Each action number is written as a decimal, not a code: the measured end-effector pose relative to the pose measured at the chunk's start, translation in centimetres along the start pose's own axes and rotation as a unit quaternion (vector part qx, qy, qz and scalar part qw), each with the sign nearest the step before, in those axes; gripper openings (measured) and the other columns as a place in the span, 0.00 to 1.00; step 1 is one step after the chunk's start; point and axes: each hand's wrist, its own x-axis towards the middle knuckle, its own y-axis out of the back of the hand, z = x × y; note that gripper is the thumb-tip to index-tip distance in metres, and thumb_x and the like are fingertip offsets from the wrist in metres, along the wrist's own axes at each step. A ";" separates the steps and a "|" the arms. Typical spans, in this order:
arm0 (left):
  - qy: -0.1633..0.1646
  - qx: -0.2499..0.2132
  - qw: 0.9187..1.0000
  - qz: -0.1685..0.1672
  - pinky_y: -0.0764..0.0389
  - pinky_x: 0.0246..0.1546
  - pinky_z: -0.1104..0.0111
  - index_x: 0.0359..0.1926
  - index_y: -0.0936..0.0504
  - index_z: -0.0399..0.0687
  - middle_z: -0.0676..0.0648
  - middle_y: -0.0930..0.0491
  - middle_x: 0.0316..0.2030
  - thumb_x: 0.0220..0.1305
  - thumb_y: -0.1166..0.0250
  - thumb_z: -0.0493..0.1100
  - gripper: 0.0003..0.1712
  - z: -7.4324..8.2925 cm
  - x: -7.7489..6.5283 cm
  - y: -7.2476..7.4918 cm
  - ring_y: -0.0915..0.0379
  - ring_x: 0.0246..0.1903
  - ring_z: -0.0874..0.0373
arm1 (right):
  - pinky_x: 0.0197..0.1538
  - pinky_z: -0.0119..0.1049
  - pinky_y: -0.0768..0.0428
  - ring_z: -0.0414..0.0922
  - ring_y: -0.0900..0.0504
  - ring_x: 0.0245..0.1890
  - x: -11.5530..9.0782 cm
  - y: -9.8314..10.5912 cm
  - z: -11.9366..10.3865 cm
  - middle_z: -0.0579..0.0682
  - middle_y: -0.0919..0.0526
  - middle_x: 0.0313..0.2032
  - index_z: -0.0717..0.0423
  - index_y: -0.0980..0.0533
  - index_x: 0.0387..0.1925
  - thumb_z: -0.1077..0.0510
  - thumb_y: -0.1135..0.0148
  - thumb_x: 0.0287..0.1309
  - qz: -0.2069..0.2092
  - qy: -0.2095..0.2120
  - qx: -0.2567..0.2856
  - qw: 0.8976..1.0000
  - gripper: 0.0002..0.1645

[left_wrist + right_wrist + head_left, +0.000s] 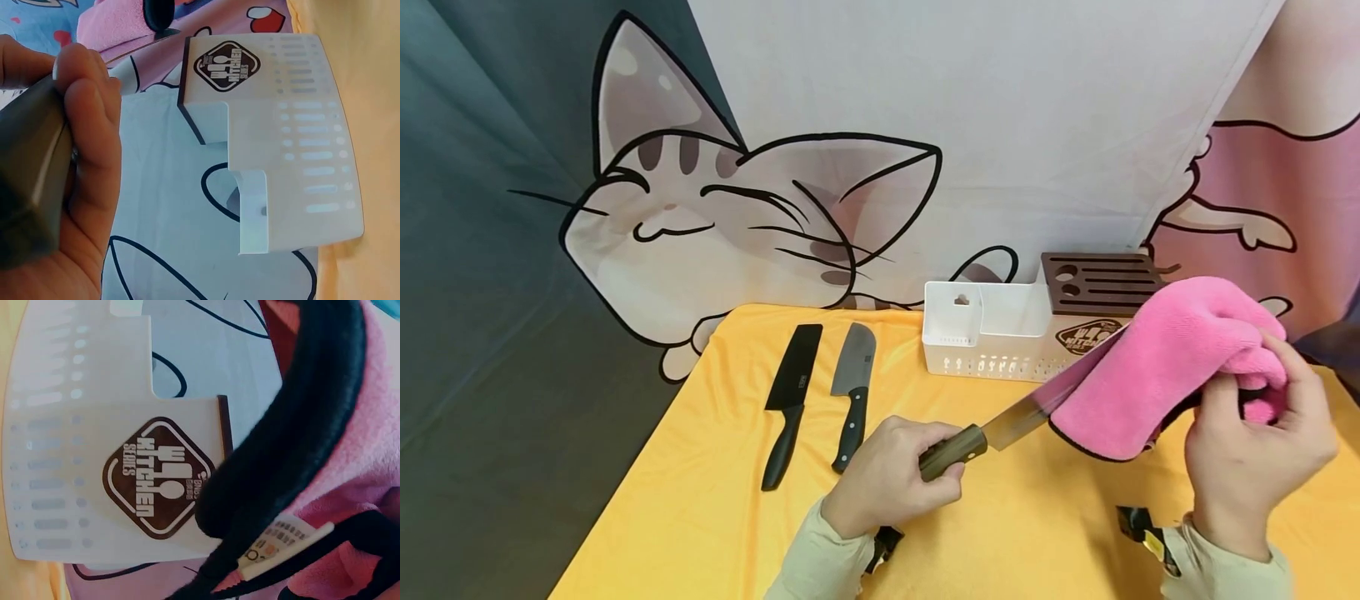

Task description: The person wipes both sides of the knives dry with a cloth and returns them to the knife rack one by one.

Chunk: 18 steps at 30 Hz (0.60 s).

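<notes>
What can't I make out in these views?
Head view: the far end of the held knife, hidden behind the pink towel.
Head view: the lower right of the white knife rack, also behind the towel.
Left wrist view: the butt of the knife's handle, cut off by the left edge.
Right wrist view: the label's fine print, too small and blurred.

Bright head pic, soft shadows, wrist pics hazy

In the head view, the pink cloth [1157, 367] hides from us the far part of the knife [1017, 421] and, behind this cloth, some of the white rack [1022, 348].
</notes>
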 end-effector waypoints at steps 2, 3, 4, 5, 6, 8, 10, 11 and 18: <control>0.009 0.003 1.000 -0.001 0.39 0.14 0.81 0.40 0.14 0.47 0.63 0.30 0.17 0.53 0.35 0.39 0.11 -0.1 0.0 0.1 0.44 0.14 0.79 | 0.34 0.22 0.37 0.29 0.36 0.23 0.3 0.1 0.2 0.36 0.21 0.29 0.60 0.14 0.45 0.62 0.36 0.55 0.012 -0.005 0.020 1.000 0.15; 0.015 0.003 1.000 -0.001 0.38 0.14 0.81 0.40 0.14 0.46 0.63 0.30 0.17 0.53 0.35 0.39 0.12 -0.1 0.0 0.2 0.44 0.14 0.79 | 0.34 0.22 0.37 0.29 0.36 0.23 0.4 0.2 0.2 0.37 0.20 0.30 0.60 0.14 0.45 0.63 0.35 0.55 0.017 -0.007 0.029 0.999 0.15; 0.021 0.003 1.000 -0.001 0.38 0.14 0.81 0.41 0.14 0.46 0.63 0.29 0.17 0.52 0.35 0.38 0.13 -0.1 -0.1 0.2 0.44 0.14 0.78 | 0.35 0.22 0.37 0.30 0.35 0.24 0.5 0.2 0.2 0.37 0.20 0.30 0.61 0.14 0.45 0.63 0.35 0.55 0.020 -0.008 0.038 0.999 0.15; 0.027 0.004 1.000 -0.001 0.38 0.14 0.80 0.42 0.13 0.46 0.63 0.29 0.18 0.51 0.34 0.38 0.14 -0.1 -0.1 0.3 0.43 0.14 0.78 | 0.35 0.22 0.37 0.30 0.35 0.24 0.6 0.3 0.1 0.37 0.20 0.29 0.61 0.14 0.44 0.63 0.35 0.54 0.022 -0.008 0.047 0.999 0.15; 0.032 0.006 0.999 -0.002 0.38 0.14 0.80 0.42 0.13 0.46 0.63 0.29 0.18 0.50 0.34 0.38 0.15 -0.2 -0.1 0.4 0.43 0.14 0.78 | 0.35 0.22 0.37 0.30 0.34 0.24 0.7 0.3 0.1 0.37 0.20 0.30 0.62 0.14 0.44 0.64 0.35 0.54 0.023 -0.007 0.053 0.998 0.15; 0.039 0.011 0.999 -0.005 0.37 0.14 0.80 0.43 0.14 0.46 0.62 0.28 0.18 0.49 0.34 0.37 0.17 -0.2 -0.2 0.5 0.42 0.14 0.77 | 0.36 0.23 0.37 0.30 0.33 0.26 0.8 0.4 -0.1 0.37 0.21 0.29 0.63 0.14 0.44 0.64 0.36 0.54 0.023 -0.008 0.063 0.998 0.15; 0.042 0.012 0.999 -0.008 0.37 0.15 0.80 0.45 0.14 0.46 0.63 0.28 0.18 0.47 0.35 0.37 0.19 -0.3 -0.3 0.7 0.41 0.15 0.76 | 0.37 0.23 0.37 0.31 0.33 0.27 0.8 0.5 -0.4 0.37 0.22 0.29 0.64 0.14 0.44 0.65 0.36 0.55 0.020 -0.010 0.069 0.997 0.15; 0.043 0.012 0.999 -0.011 0.36 0.16 0.80 0.45 0.14 0.47 0.63 0.28 0.19 0.46 0.35 0.37 0.20 -0.4 -0.3 0.8 0.41 0.15 0.76 | 0.37 0.23 0.37 0.31 0.33 0.27 0.8 0.5 -0.4 0.37 0.22 0.29 0.63 0.14 0.45 0.65 0.36 0.55 0.020 -0.010 0.067 0.998 0.15; 0.052 0.004 0.998 -0.018 0.31 0.20 0.78 0.43 0.16 0.53 0.68 0.25 0.22 0.42 0.40 0.35 0.22 -0.2 -0.7 1.5 0.34 0.18 0.74 | 0.35 0.23 0.36 0.31 0.33 0.24 0.8 0.7 0.0 0.40 0.23 0.30 0.63 0.15 0.45 0.65 0.35 0.55 0.023 -0.046 0.070 0.996 0.15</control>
